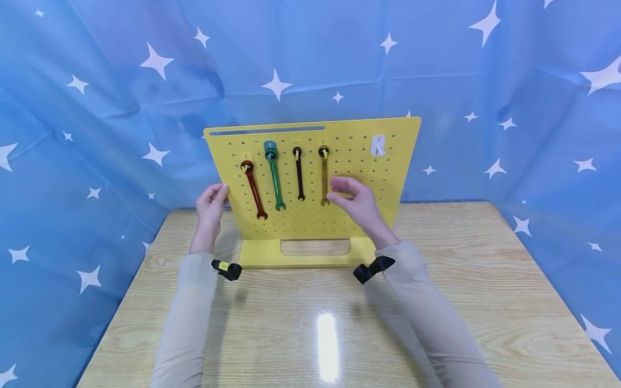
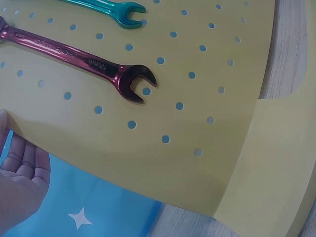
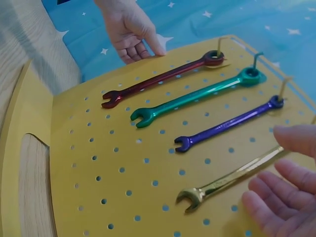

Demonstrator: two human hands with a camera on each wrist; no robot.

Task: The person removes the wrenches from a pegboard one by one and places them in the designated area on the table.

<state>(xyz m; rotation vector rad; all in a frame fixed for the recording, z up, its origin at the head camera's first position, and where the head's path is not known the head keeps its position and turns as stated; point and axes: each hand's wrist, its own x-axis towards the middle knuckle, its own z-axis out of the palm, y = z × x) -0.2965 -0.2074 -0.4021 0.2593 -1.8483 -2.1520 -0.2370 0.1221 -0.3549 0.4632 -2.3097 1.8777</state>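
A yellow pegboard (image 1: 359,215) stands upright on the table. Four combination wrenches hang from its hooks: a red one (image 1: 254,189), a green one (image 1: 275,180), a purple one (image 3: 229,123) and a gold one (image 3: 232,180). At the board's left edge, my left hand (image 1: 211,203) pinches the rim, thumb in front and fingers behind. My right hand (image 1: 355,200) hovers just right of the gold wrench, thumb and fingers apart and loosely bent. Whether a fingertip touches that wrench is hard to tell.
A white hook (image 1: 378,146) with nothing on it sits at the board's upper right. The board's base (image 1: 262,253) has a cutout and rests on a wooden table (image 1: 271,323). Behind hangs a blue curtain (image 1: 339,54) with white stars.
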